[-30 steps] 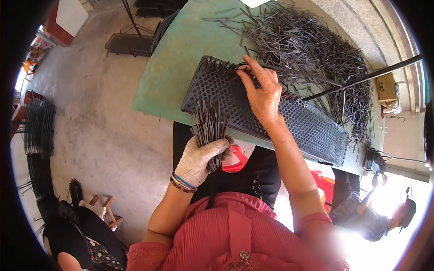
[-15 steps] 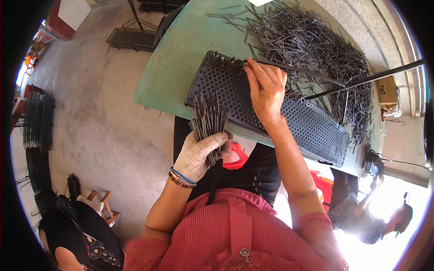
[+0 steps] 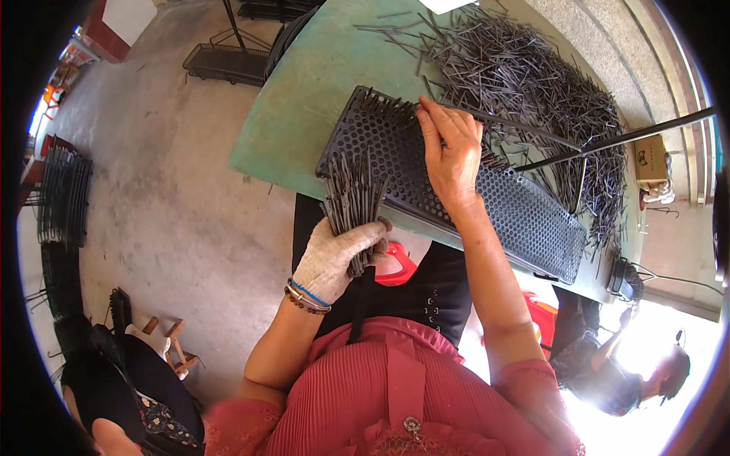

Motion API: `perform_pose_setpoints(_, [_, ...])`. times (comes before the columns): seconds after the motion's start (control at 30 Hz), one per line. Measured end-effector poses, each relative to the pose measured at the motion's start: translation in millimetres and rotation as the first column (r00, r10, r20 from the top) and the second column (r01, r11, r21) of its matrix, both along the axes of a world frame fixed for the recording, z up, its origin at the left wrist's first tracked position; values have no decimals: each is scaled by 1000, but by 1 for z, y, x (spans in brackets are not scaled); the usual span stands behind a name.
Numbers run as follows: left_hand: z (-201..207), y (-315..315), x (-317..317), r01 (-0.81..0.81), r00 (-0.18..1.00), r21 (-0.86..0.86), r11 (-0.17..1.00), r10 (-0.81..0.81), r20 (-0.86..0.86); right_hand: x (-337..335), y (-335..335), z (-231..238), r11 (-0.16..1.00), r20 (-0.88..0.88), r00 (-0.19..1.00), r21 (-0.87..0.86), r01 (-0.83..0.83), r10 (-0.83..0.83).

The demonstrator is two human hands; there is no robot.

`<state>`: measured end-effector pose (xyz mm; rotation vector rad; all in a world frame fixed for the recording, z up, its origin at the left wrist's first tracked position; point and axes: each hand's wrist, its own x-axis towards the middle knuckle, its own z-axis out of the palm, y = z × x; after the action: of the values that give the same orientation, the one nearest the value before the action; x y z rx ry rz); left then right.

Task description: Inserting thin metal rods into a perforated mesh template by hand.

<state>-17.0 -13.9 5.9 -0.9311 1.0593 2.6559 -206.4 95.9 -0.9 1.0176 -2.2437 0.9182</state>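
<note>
My left hand [image 3: 332,254], in a pale knit glove, is closed around a bundle of thin dark sticks [image 3: 354,194] that fans out above the fist. In front of me, a long black perforated tray [image 3: 380,137] lies slantwise on the green table. Short dark sticks [image 3: 386,106] stand in a row of holes along its far edge. My bare right hand [image 3: 454,152] reaches over the tray to that edge, thumb and fingers pinched together beside the row. What the fingertips pinch is too small to make out.
A big heap of loose dark sticks [image 3: 532,83] covers the far side of the green table [image 3: 285,129]. Dark metal rods [image 3: 608,144] cross over the heap. Co-workers sit at lower left [image 3: 114,387] and lower right [image 3: 608,372]. Black racks [image 3: 65,197] stand at left.
My right hand stays pinched at the tray's far edge, its fingertips shifted very slightly. The left hand still grips the bundle; the whole view has moved a little.
</note>
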Motion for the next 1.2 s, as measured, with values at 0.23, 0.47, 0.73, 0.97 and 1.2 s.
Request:
perform_pose_setpoints(0.23, [-2,-5,1,10,1000,17,1000,-10,-19,0,4,8,999,-15,1000,-35,21,-21])
perform_pose_setpoints(0.47, [0,-9,5,-72,996,72,995,75,-44,34,13,22,820,272,832,192,-539,483])
perform_pose_setpoints(0.73, [-5,-31,11,-2,998,-97,995,-3,-56,39,5,3,810,376,768,72,-582,518])
perform_pose_setpoints(0.97, [-4,-31,11,-11,1000,-149,989,8,-21,40,-8,4,814,271,822,177,-554,501])
perform_pose_setpoints(1.2, [6,-33,20,50,988,-186,981,-76,-134,40,3,19,744,382,711,84,-663,590])
